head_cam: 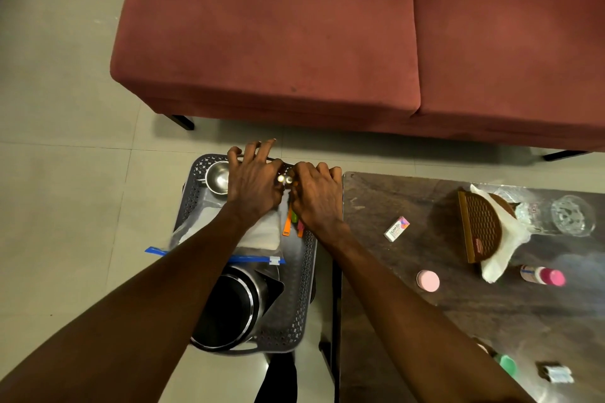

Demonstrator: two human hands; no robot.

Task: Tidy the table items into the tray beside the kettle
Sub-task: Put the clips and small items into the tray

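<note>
Settling small items in the tray [307, 271].
Your left hand [253, 185] fingers are spread, your right hand [316, 195] curled; its grip unclear. Next, the small box [396, 228] at three o'clock on the desk [393, 321].

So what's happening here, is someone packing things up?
A person is tidying. Both hands, the left hand and the right hand, are over the grey tray on small items at its far end. The tray also holds a black kettle, a zip bag and a steel bowl. On the dark table a small box, a pink-capped bottle and a glass still wait.
</note>
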